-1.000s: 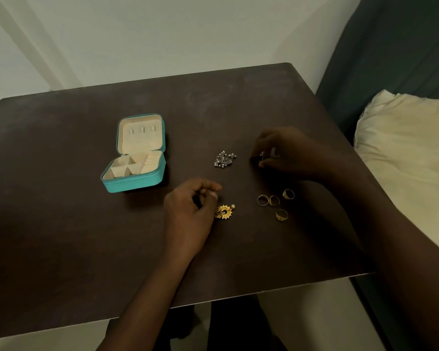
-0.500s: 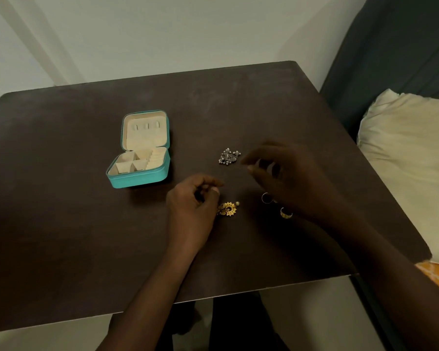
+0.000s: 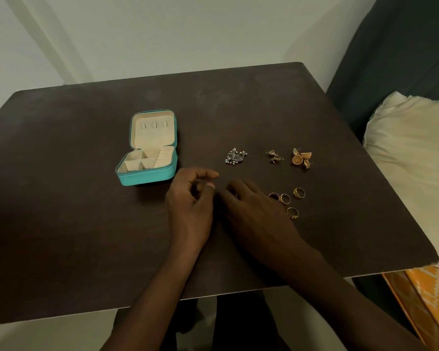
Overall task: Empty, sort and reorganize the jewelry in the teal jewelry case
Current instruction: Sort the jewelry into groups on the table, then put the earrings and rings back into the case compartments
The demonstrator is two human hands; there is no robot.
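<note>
While teal jewelry case [image 3: 147, 158] sits open, emptied, left on tabletop [image 3: 86, 224], your left hand [image 3: 190, 206] curls loosely; grip unclear. Right hand [image 3: 254, 211] lies flat beside gold rings [image 3: 287, 201]. Keep sorted clusters apart; lift pieces singly.

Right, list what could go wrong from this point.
The right hand lies flat beside the rings; a sweep could scatter them or mix them with the gold earrings. The earrings sit toward the table's right edge and might be knocked off. Whatever lies under the right hand, near the left hand, is hidden and could be dragged.
</note>
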